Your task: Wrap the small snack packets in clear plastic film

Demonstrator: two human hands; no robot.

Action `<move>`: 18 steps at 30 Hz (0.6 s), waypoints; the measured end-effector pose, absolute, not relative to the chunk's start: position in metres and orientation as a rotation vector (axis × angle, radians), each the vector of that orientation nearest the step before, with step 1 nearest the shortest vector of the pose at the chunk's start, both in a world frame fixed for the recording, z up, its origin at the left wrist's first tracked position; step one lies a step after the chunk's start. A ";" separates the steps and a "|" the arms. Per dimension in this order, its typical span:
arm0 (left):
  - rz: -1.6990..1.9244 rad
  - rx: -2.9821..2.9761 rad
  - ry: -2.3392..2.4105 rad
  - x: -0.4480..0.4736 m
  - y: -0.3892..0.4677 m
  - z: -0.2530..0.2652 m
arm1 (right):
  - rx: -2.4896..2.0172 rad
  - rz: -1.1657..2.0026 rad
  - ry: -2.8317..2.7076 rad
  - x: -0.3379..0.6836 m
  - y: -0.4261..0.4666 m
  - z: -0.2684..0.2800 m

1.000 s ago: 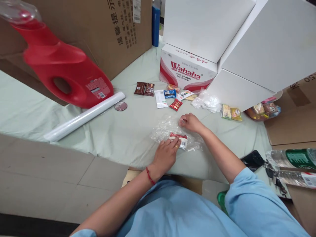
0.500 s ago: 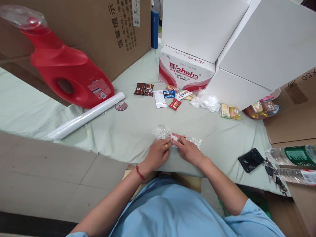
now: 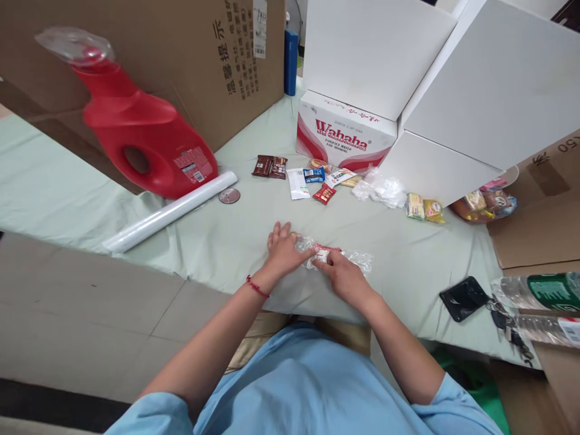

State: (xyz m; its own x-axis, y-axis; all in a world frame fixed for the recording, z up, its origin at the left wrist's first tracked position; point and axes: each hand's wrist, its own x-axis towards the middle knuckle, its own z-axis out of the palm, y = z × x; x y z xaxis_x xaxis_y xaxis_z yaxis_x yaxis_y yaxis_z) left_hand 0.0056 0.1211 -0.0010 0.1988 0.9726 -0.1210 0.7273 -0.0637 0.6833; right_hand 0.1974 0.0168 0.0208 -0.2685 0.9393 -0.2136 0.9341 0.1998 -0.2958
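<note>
In front of me lies a small red-and-white packet (image 3: pixel 327 248) with crinkled clear plastic film (image 3: pixel 359 260) around it and spreading out on both sides. My left hand (image 3: pixel 285 250) is open over the film's left side, fingers spread, its thumb reaching to the packet's left end. Curled at the packet's near right side, my right hand (image 3: pixel 345 275) has its fingertips on the wrapped packet. Its fingers partly cover the packet's lower edge.
Several wrapped snacks (image 3: pixel 299 183) lie near the Wahaba carton (image 3: pixel 347 134), beside crumpled plastic (image 3: pixel 380 188). A film roll (image 3: pixel 172 211), a round disc (image 3: pixel 229 195) and a red jug (image 3: pixel 149 133) stand left. Right are a black wallet (image 3: pixel 463 298), keys and plastic bottles (image 3: pixel 550 291).
My left hand has moved left off the packet's middle, its fingers unfolding from a pinch and spreading over the film. My right hand stays at the packet. The view has shifted slightly.
</note>
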 end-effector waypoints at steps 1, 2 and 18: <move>0.510 1.874 1.557 0.005 0.117 0.000 | -1.878 0.612 -2.394 0.199 0.016 0.019; 0.554 1.875 1.539 0.004 0.112 0.001 | -1.855 0.640 -2.366 0.201 0.016 0.016; 0.477 2.391 1.122 0.066 0.043 0.010 | -1.613 0.622 -1.961 0.256 -0.012 0.018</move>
State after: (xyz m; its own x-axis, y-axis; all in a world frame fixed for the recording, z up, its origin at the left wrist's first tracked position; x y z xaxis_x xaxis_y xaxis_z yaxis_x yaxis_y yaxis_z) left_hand 0.0657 0.0433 0.0102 0.6085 0.7851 0.1155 0.6278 -0.5653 0.5350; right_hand 0.2561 -0.0122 0.0178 -0.1544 0.9825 0.1039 0.7434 0.1847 -0.6429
